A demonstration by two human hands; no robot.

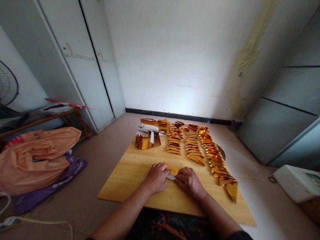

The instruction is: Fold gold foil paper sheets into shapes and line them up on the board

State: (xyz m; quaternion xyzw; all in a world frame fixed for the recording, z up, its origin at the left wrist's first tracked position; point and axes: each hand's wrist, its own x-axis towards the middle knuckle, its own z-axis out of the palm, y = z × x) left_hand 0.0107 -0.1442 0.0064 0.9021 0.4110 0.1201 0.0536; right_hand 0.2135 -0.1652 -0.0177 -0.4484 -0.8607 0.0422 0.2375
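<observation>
My left hand (156,177) and my right hand (188,181) press together on a small gold foil paper (172,171) lying on the wooden board (130,174). Both hands have their fingers curled over the paper, whose silver underside peeks out between them. Beyond my hands, three rows of folded gold foil pieces (193,147) run away toward the wall, the right row reaching the board's right edge. At the board's far left corner lie rolled gold sheets (146,138) with white backing.
The board rests on a tiled floor. An orange plastic bag (34,157) on purple cloth lies to the left, with a fan (1,81) and low bench behind. White cabinets stand at left and right. A white box (300,183) sits at the right. A cord (34,221) trails at lower left.
</observation>
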